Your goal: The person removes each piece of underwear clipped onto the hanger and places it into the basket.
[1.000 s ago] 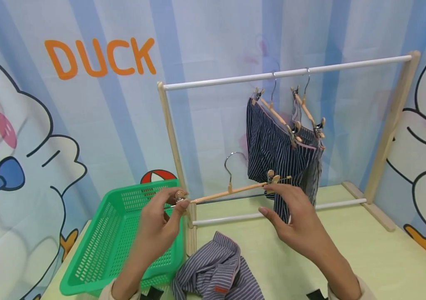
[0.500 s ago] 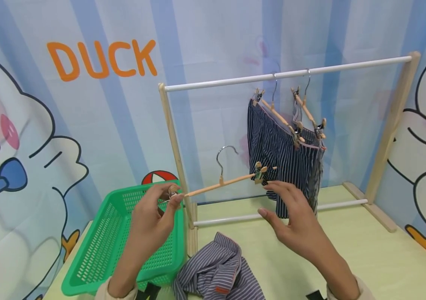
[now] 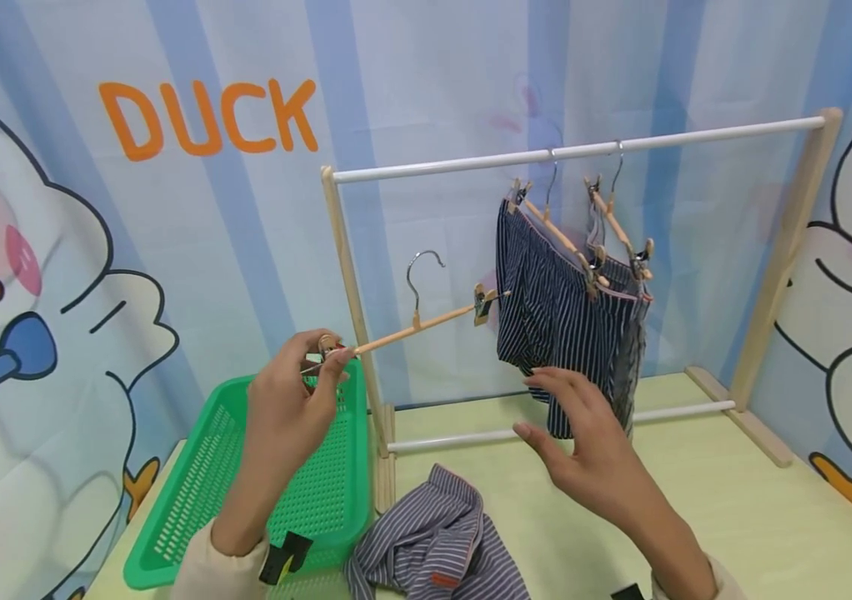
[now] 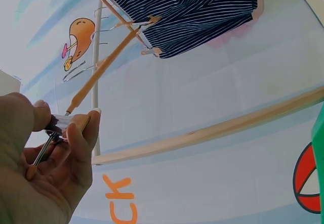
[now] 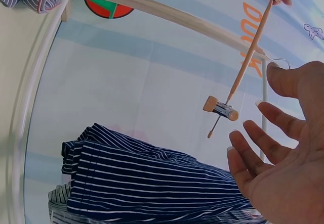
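My left hand (image 3: 287,408) pinches the clip at the left end of a wooden clip hanger (image 3: 437,321), whose metal hook points up. Its right-hand clip (image 3: 483,305) is free and holds no cloth. Lower down and to the right, my right hand (image 3: 591,442) has its fingers spread and holds nothing; the right wrist view shows a gap between those fingers (image 5: 263,143) and the hanger's far clip (image 5: 220,108). Below the hands, grey striped clothing (image 3: 441,537) lies crumpled on the table.
Behind stands a wooden rack with a white rail (image 3: 441,164). Navy striped shorts (image 3: 557,292) and a grey striped garment (image 3: 624,350) hang from it on clip hangers. A green basket (image 3: 246,492) stands at the left on the pale table (image 3: 756,517).
My left hand has lifted the hanger up and to the left. The hanger's right end has come away from my right hand, which stays nearly in place.
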Demonstrator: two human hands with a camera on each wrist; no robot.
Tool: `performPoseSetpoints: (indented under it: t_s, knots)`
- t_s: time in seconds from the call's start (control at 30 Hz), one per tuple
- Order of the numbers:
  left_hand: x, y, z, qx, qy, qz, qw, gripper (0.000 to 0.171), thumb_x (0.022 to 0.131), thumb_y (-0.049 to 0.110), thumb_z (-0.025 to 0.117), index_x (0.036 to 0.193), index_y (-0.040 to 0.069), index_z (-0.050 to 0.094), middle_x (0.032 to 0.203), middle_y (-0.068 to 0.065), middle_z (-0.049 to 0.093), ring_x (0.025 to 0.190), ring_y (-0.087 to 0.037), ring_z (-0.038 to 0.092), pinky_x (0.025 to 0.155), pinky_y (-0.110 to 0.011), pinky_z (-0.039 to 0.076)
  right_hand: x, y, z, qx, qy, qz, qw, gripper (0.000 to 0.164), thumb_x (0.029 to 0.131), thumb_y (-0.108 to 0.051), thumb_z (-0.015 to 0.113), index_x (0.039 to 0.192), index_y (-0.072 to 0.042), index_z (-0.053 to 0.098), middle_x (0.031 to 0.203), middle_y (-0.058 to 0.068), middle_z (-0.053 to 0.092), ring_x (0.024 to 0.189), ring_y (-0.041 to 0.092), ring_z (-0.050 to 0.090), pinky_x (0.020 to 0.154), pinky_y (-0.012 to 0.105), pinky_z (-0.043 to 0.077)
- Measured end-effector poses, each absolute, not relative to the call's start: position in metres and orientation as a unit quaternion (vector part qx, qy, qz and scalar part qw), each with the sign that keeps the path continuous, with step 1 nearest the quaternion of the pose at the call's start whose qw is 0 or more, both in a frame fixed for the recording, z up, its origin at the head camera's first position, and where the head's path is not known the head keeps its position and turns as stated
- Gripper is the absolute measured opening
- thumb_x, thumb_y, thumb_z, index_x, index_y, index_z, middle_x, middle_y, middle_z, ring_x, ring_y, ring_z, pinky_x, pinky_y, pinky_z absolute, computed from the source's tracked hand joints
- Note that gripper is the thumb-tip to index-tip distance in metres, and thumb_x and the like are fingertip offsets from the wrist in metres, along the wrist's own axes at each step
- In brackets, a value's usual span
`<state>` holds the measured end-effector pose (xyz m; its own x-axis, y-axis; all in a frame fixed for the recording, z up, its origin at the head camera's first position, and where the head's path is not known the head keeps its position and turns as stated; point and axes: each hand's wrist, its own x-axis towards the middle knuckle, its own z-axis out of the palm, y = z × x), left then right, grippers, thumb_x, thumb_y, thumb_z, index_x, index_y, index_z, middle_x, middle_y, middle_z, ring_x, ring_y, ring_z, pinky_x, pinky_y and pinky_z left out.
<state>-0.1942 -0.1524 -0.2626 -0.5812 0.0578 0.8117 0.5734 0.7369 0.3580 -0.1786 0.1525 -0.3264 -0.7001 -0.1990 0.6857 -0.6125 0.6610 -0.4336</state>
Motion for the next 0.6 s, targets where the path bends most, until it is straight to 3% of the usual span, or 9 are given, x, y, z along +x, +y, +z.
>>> performPoseSetpoints:
  t_s: [0.17, 0.43, 0.6]
  knots:
    - [-0.198, -0.153, -0.253, -0.188, -0.831, -0.316, 0.418, 0.025, 0.096, 0.023, 0.063, 0.113, 0.005, 0.063, 0.094, -0.007, 0.071, 0.077, -0.017, 0.072, 0.051, -0.023, 0.049, -0.179, 0.15, -0.33, 0.244, -0.856, 0.326, 0.318, 0.041, 0.087, -0.017, 0.074, 0.125, -0.01, 0.06, 0.129, 0.009, 0.057, 0.125, 0.031, 0.049, 0.101, 0.056, 0.04]
    - [-0.203, -0.153, -0.244, -0.182, -0.828, -0.316, 0.426, 0.026, 0.096, 0.025, 0.063, 0.113, 0.005, 0.064, 0.103, -0.009, 0.07, 0.085, -0.025, 0.073, 0.053, -0.026, 0.045, -0.18, 0.146, -0.334, 0.254, -0.854, 0.319, 0.324, 0.04, 0.084, -0.015, 0.076, 0.121, -0.011, 0.061, 0.123, 0.006, 0.06, 0.121, 0.03, 0.051, 0.1, 0.054, 0.041]
    - [-0.206, -0.153, -0.238, -0.176, -0.821, -0.333, 0.428, 0.028, 0.096, 0.026, 0.062, 0.115, 0.005, 0.063, 0.103, -0.009, 0.069, 0.084, -0.023, 0.072, 0.06, -0.03, 0.051, -0.179, 0.142, -0.336, 0.26, -0.855, 0.315, 0.32, 0.038, 0.085, -0.016, 0.075, 0.121, -0.014, 0.061, 0.122, 0.003, 0.06, 0.118, 0.027, 0.053, 0.096, 0.052, 0.043]
